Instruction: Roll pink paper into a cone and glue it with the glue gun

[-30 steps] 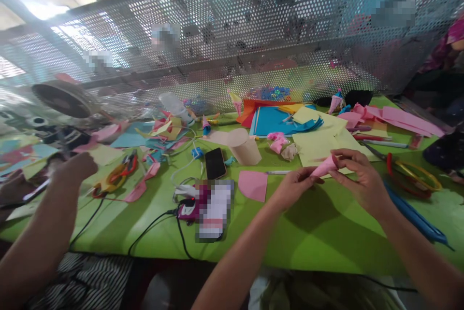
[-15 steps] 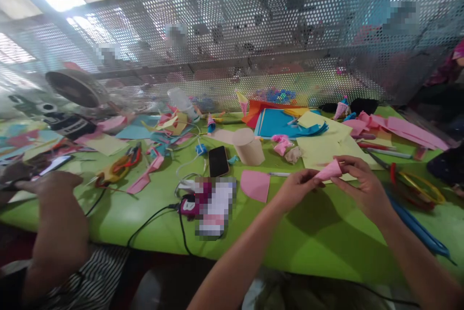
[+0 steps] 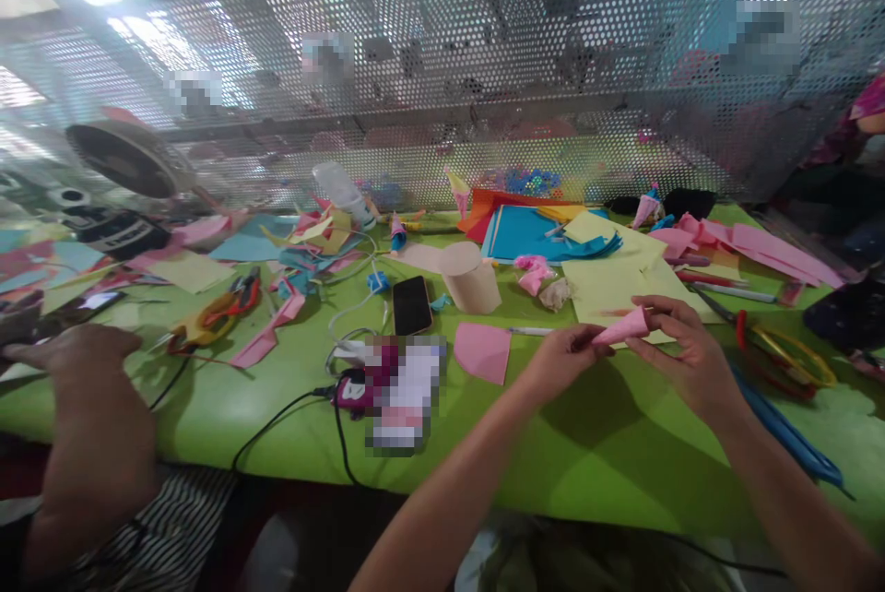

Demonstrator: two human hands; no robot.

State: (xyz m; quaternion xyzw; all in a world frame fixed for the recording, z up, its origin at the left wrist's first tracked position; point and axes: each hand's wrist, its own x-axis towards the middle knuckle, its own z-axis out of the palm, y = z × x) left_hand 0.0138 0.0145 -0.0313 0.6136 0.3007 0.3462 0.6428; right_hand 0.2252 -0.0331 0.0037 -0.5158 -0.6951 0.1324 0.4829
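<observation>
Between my two hands is a small pink paper cone (image 3: 623, 327), raised a little above the green table. My left hand (image 3: 565, 356) pinches its narrow end, which points left. At the wide end, the fingers and thumb of my right hand (image 3: 681, 345) grip the rim. Left of my hands a flat pink paper piece (image 3: 482, 353) with one rounded edge lies on the table, and a white pen (image 3: 531, 331) lies beside it. Behind my hands are yellow paper sheets (image 3: 626, 283), a crumpled pink piece (image 3: 534, 273) and a beige paper cylinder (image 3: 470, 278).
A blurred phone (image 3: 407, 394), a dark phone (image 3: 412, 305) and cables lie left of centre. At right are scissors (image 3: 788, 357) and a blue tool (image 3: 788, 426). A co-worker's arm (image 3: 97, 417) rests at far left, near orange-handled pliers (image 3: 214, 315). A perforated metal screen (image 3: 442, 76) stands behind.
The view has shifted slightly to the right, so the table things sit a little further left. Both hands keep their hold on the paper cone, almost unmoved.
</observation>
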